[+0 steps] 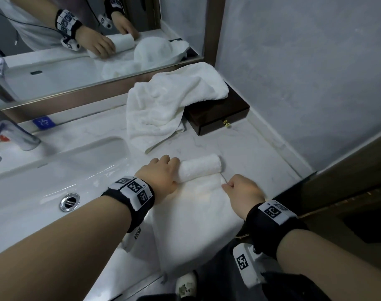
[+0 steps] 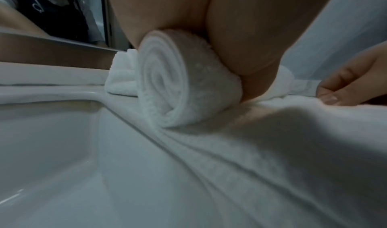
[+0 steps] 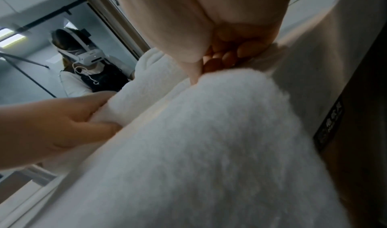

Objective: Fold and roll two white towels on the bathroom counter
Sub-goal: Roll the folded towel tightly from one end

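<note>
A white towel (image 1: pixel 196 216) lies flat on the counter, its near end hanging over the front edge. Its far end is wound into a tight roll (image 1: pixel 201 168) (image 2: pixel 167 82). My left hand (image 1: pixel 171 170) grips the roll's left end, fingers over the top and thumb on the near side. My right hand (image 1: pixel 230 184) sits just behind the roll's right end, with curled fingers (image 3: pixel 230 53) pinching the towel's right edge. A second white towel (image 1: pixel 170 105) lies crumpled at the back, draped partly over a dark box.
The dark wooden box (image 1: pixel 220 116) with a brass knob stands in the back right corner. The sink basin (image 1: pixel 81 170), its drain (image 1: pixel 69 202) and the faucet (image 1: pixel 18 135) lie to the left. A mirror (image 1: pixel 55 79) runs behind, and the wall (image 1: pixel 304 83) closes the right side.
</note>
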Motion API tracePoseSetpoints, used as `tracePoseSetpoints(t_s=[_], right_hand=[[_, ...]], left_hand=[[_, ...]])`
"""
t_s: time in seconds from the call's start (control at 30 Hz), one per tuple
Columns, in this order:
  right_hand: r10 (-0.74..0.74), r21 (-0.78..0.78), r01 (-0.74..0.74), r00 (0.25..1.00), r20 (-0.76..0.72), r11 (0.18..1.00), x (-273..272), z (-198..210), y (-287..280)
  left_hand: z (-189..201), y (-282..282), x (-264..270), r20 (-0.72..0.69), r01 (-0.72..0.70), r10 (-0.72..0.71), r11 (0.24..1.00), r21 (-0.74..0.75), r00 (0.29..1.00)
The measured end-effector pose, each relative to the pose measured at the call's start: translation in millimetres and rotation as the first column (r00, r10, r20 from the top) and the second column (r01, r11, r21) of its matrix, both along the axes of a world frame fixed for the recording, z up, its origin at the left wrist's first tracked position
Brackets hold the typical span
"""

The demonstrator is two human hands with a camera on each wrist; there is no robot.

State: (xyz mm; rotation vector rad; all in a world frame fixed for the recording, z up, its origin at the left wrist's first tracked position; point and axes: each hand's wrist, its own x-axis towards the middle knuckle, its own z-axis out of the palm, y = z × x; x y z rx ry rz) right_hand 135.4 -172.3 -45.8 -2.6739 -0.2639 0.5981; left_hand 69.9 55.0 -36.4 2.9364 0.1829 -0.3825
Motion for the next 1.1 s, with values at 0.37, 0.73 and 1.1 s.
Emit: tracePoseSetpoints(t_s=[0.37, 0.73, 1.1], right_hand=[[0.258, 0.045, -0.301, 0.876, 0.407, 0.952, -23, -15, -4], [0.609, -0.224, -0.571, 0.772, 0.182, 0.79, -43, -36, 3], [0.639, -0.219, -0.6, 0.714, 0.288, 0.769, -54, -18, 18]], left_hand=[[-6, 1, 5, 0.081, 0.035, -0.052, 0.98, 0.197, 0.995], [-4, 4, -8, 0.035, 0.088, -0.087, 0.996, -0.03, 0.996], [20, 11, 16, -0.103, -0.168, 0.139, 0.906, -0.388, 0.985]])
